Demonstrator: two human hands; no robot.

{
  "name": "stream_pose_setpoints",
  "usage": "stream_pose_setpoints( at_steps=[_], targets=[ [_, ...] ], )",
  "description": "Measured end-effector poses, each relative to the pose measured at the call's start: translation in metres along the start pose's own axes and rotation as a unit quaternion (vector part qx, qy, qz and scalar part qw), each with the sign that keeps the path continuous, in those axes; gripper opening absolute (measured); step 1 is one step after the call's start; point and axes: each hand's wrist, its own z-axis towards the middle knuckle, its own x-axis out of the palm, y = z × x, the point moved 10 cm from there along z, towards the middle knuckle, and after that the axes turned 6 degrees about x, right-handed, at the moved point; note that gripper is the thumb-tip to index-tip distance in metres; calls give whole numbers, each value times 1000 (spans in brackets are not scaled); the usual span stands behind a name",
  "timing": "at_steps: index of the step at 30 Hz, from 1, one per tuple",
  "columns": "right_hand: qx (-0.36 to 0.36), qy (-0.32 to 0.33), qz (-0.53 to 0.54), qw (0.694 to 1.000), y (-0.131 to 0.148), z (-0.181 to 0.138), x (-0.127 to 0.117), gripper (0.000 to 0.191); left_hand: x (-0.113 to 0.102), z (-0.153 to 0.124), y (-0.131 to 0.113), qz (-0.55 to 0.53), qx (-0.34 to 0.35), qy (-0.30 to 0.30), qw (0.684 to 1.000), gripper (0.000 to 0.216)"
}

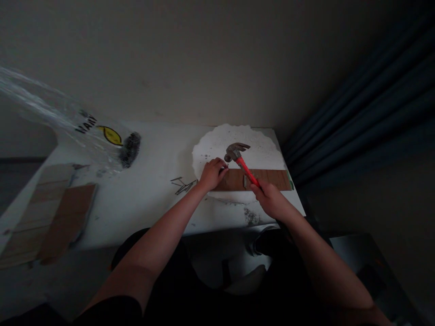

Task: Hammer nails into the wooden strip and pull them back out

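Note:
My right hand (pixel 272 200) is wrapped round the red handle of a claw hammer (pixel 242 162). The hammer's grey head hovers just above the left end of a brown wooden board (pixel 268 179). This board lies across a white foam slab (pixel 238 142) on the white table (pixel 149 199). My left hand (pixel 212 173) rests at the board's left end, fingers pinched on something small under the hammer head that I cannot make out. Several loose nails (pixel 183 184) lie on the table just left of that hand.
A clear plastic bag (pixel 68 122) with black lettering and a yellow mark lies at the back left, a dark clump at its end. Stacked wooden boards (pixel 50 210) sit at the table's left edge. A dark curtain (pixel 367 113) hangs at the right, a wall behind.

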Motion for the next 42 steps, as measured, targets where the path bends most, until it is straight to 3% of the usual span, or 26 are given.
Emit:
stream_pose_setpoints(
  at_steps=[24, 28, 38, 42],
  targets=[
    [4, 22, 19, 1000, -3, 2, 7, 27, 4, -2, 8, 48, -18, -3, 999, 31],
    [28, 41, 77, 996, -6, 2, 9, 29, 6, -2, 9, 43, -20, 2, 999, 32],
    [117, 119, 239, 957, -24, -2, 28, 30, 9, -2, 11, 46, -16, 5, 999, 32],
    [148, 168, 320, 921, -17, -6, 34, 28, 7, -1, 7, 35, -5, 6, 999, 24]
  ],
)
